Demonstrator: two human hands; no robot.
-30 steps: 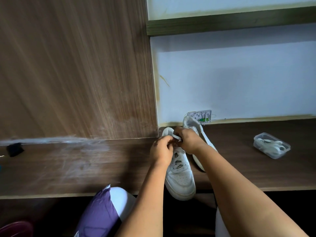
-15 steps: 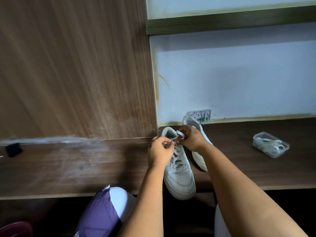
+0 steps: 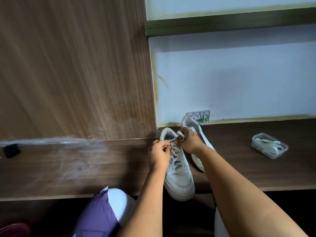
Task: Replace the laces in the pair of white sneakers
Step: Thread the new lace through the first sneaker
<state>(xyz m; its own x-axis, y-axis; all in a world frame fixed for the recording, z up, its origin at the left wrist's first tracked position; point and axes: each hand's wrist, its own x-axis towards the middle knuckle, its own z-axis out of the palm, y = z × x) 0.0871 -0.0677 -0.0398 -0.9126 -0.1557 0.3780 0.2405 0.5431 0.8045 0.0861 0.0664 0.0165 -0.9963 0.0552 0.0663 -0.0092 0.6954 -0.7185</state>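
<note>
left hand (image 3: pixel 159 153) pinches lace (image 3: pixel 172 140) over near sneaker (image 3: pixel 178 177) | right hand (image 3: pixel 188 141) grips lace loop at the collar | second sneaker (image 3: pixel 203 139) just behind | clear box (image 3: pixel 269 145) right on desk (image 3: pixel 68 168)

2 bare forearms run up from the lower edge of the frame toward the centre, with no sleeves, watch, rings or bands showing on either. The left hand (image 3: pixel 159 153) and right hand (image 3: pixel 189 141) are bare too, without gloves. At the lower left of centre a knee (image 3: pixel 109 212) shows, clothed in purple fabric with a pale, whitish panel over its top.
</note>
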